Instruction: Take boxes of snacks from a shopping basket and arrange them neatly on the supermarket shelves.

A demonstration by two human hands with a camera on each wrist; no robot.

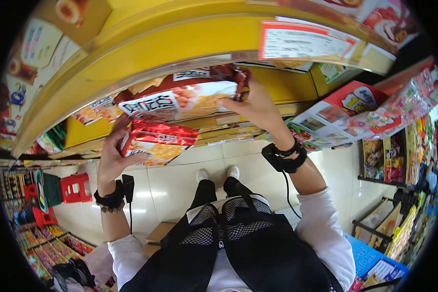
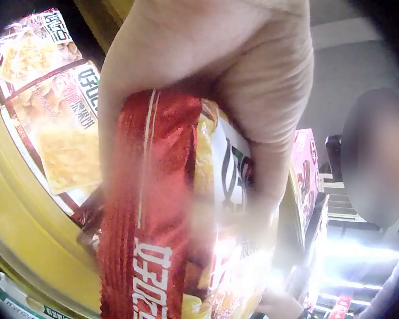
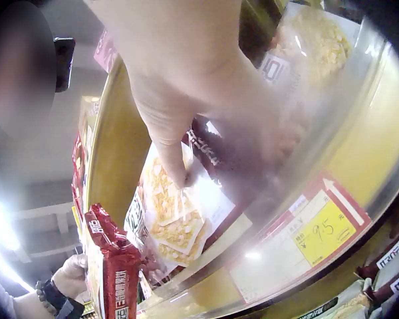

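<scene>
My left hand [image 1: 113,155] grips a red and yellow snack bag [image 1: 155,142] just below the yellow shelf [image 1: 146,53]; in the left wrist view the fingers [image 2: 206,80] wrap over the bag's red crimped top [image 2: 146,219]. My right hand [image 1: 252,104] reaches into the shelf and holds the top edge of another snack bag [image 1: 180,100] lying there. In the right wrist view its thumb [image 3: 169,143] presses on that white and yellow bag [image 3: 173,212], and the bag held by the left hand [image 3: 113,266] shows at the lower left.
A price label strip [image 1: 304,41] runs along the shelf edge, with a yellow tag [image 3: 322,232] seen close up. Boxed goods [image 1: 345,114] fill shelves to the right. A red stool [image 1: 75,187] stands on the tiled floor at left. A cardboard box [image 1: 158,233] sits by my feet.
</scene>
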